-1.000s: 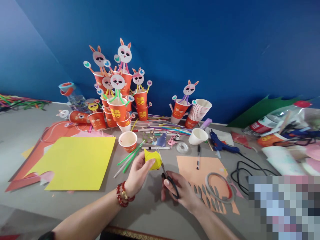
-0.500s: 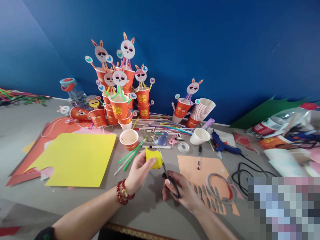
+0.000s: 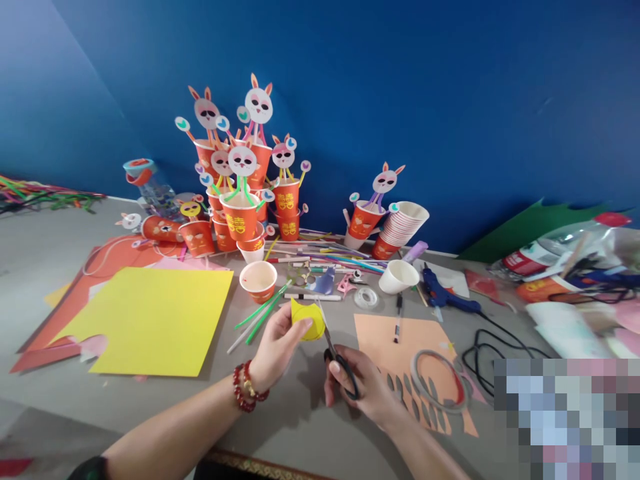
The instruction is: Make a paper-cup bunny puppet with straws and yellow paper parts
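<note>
Scissors [image 3: 336,353] gripped, right hand [image 3: 363,387] | left hand [image 3: 275,347] pinches yellow cutout [image 3: 307,320] | blades part-hidden

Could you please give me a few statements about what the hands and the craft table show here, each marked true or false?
1. The left hand holds a yellow paper piece. True.
2. The right hand holds a glue gun. False: it holds scissors; the blue glue gun lies on the table.
3. The large yellow sheet lies to the person's left. True.
4. The tape roll sits on the left wrist. False: a red bead bracelet does.
</note>
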Motion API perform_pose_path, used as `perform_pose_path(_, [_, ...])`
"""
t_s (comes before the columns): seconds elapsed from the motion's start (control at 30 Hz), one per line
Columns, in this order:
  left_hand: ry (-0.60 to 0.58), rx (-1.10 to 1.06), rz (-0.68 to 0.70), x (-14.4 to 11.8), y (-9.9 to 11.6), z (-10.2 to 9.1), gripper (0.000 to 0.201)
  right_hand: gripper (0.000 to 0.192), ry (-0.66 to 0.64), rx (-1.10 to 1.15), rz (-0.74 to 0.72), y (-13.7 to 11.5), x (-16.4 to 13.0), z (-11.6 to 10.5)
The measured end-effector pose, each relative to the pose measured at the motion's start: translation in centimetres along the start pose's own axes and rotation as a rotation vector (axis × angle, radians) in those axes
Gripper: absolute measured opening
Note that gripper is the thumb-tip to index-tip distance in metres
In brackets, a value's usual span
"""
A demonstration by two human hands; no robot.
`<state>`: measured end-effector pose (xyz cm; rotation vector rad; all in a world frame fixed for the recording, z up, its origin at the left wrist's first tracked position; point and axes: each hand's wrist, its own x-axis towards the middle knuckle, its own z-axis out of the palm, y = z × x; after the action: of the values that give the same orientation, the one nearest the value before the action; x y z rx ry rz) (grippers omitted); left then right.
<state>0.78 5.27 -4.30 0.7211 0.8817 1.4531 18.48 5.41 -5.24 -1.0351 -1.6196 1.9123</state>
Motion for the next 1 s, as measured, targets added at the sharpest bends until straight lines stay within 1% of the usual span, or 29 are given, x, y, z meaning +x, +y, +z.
perform_pose_path(0.3, [-0.008, 0.001, 0.002, 0.14, 0.21, 0.03, 0.029, 0.054, -0.012, -0.030, -0.012, 0.63, 0.19, -0.40])
perform_pose_path(0.53, [-0.016, 0.003, 0.003, 0.12, -0.03, -0.21, 0.031, 0.055, -0.011, -0.073, 0.002, 0.05, 0.00, -0.65])
perform_pose_path(0.67, [-0.026, -0.007, -0.002, 0.18, 0.10, -0.14, 0.031, 0.055, -0.013, -0.084, 0.002, 0.14, 0.04, -0.67])
perform_pose_path(1.0, [-0.022, 0.001, 0.010, 0.22, 0.11, -0.13, 0.023, 0.054, -0.031, -0.088, -0.013, 0.32, 0.09, -0.76])
